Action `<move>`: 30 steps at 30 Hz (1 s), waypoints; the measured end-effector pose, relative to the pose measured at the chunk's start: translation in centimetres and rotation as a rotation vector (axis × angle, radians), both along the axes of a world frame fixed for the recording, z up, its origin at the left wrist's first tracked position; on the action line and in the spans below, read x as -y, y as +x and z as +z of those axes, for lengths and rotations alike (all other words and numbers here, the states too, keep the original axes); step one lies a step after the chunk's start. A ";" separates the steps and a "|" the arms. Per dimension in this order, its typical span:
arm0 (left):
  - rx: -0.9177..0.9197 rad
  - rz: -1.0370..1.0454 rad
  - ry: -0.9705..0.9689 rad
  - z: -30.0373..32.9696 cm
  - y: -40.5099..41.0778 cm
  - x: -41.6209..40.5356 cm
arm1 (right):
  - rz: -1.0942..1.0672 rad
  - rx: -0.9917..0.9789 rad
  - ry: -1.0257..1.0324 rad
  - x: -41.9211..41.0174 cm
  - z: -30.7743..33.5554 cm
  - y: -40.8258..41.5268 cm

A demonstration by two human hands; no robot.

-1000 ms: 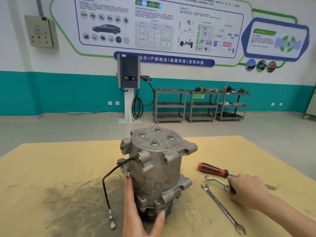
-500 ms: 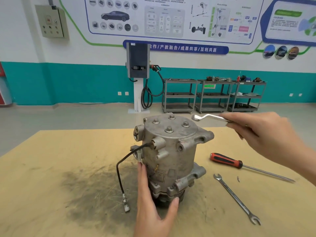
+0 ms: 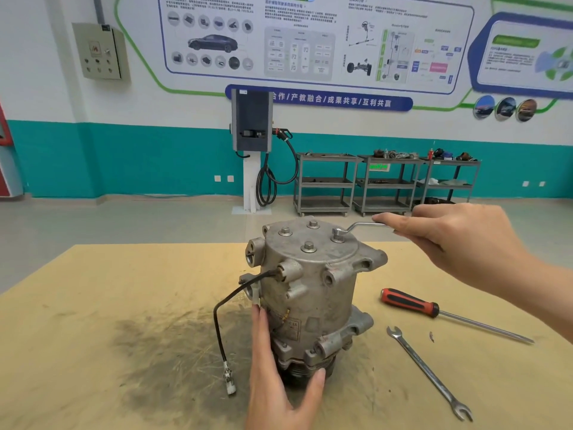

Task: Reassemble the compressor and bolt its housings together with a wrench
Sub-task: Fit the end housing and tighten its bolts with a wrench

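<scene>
Head view, inspector A: The compressor (image 3: 310, 293) is found upright near the middle of the worktop (image 3: 93, 305), standing on its pulley end, four bolts showing on its top cover.

Inspector B: How are the hands placed?

A: The left hand (image 3: 279, 367) is laid against the lower body, fingers straight, thumb spread along the base. The ring wrench (image 3: 356, 228) is held by its handle in the right hand (image 3: 459, 240), its ring seated on the right-hand bolt (image 3: 338, 235).

B: Handling?

A: The body is judged a heavy, stiff metal casting; it should be braced low, clear of the cable (image 3: 220, 321). The wrench is best held far out for leverage. Slipping off the bolt head is the risk noted.

B: Other items?

A: A screwdriver (image 3: 409, 302) and a spare wrench (image 3: 424, 370) are recorded towards the right edge.
</scene>
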State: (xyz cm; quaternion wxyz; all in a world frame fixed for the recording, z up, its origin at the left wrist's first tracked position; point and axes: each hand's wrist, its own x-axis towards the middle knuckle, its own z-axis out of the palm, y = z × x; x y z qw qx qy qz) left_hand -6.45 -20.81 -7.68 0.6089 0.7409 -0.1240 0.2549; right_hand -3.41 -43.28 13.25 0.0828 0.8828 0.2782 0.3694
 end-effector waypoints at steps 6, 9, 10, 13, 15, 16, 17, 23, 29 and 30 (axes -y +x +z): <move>0.005 0.004 0.003 0.1 0.0 0.0 | 0.091 -0.036 -0.058 0.5 0.7 0.6; 0.014 -0.002 0.005 0.1 0.0 0.1 | 0.159 -0.064 -0.088 0.8 1.0 1.3; 0.018 -0.001 0.005 0.0 0.0 0.1 | 0.176 -0.069 -0.087 0.9 1.1 1.6; 0.019 -0.002 0.008 0.0 0.1 0.0 | 0.175 -0.102 -0.089 1.0 1.2 2.1; 0.022 -0.001 0.012 -0.1 0.1 0.0 | 0.168 -0.128 -0.097 0.8 1.4 2.1; 0.021 -0.001 0.012 -0.1 0.1 0.0 | 0.167 -0.134 -0.106 0.6 1.5 1.9; 0.019 -0.002 0.010 -0.1 0.1 0.0 | 0.164 -0.129 -0.119 0.5 1.5 1.7; -0.004 -0.003 0.011 0.1 -0.2 0.0 | -0.147 -0.044 -0.380 -0.1 0.9 -0.5; -0.035 0.013 0.017 0.4 -0.2 0.0 | -0.251 -0.043 -0.430 -1.0 0.6 -1.4; -0.034 0.012 0.018 0.3 -0.2 0.0 | -0.265 -0.047 -0.421 -1.0 0.5 -1.5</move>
